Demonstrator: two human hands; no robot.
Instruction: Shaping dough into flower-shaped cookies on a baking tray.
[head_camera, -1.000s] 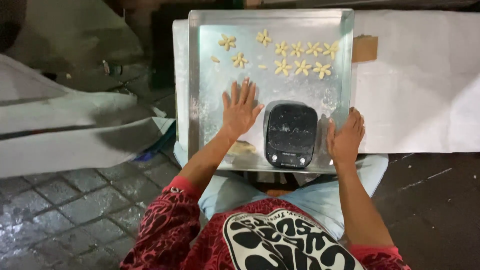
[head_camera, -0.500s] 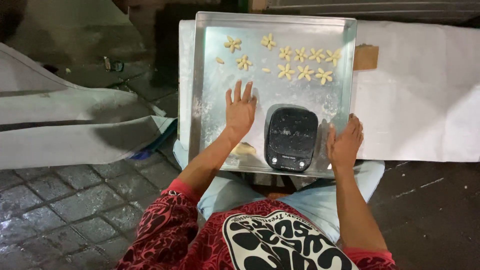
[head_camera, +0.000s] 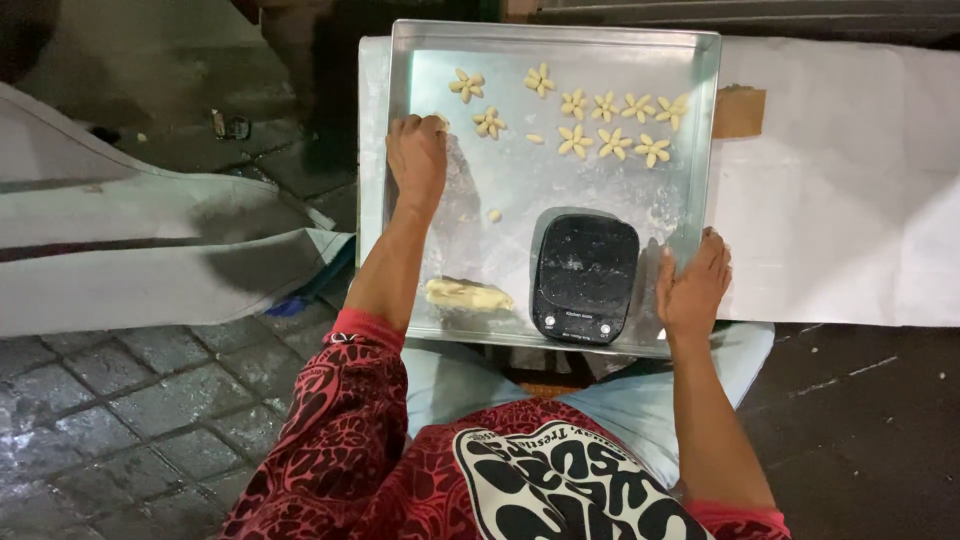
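Floured metal tray (head_camera: 700, 150); left hand (head_camera: 418, 155) pressing soft dough bit (head_camera: 440, 121).

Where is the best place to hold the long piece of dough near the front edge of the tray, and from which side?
Probably its middle, from above. The dough piece lies flat, lengthwise along the tray's front rim, so fingers should pinch its long sides. The left hand is nearer.

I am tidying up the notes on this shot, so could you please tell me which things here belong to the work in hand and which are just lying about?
In use:
- metal tray
- flower-shaped dough pieces
- lump of dough
- black kitchen scale
- left hand on a dough bit
- right hand steadying the tray

Lying about:
- white sheet
- brown cardboard scrap
- grey tarp
- paved floor
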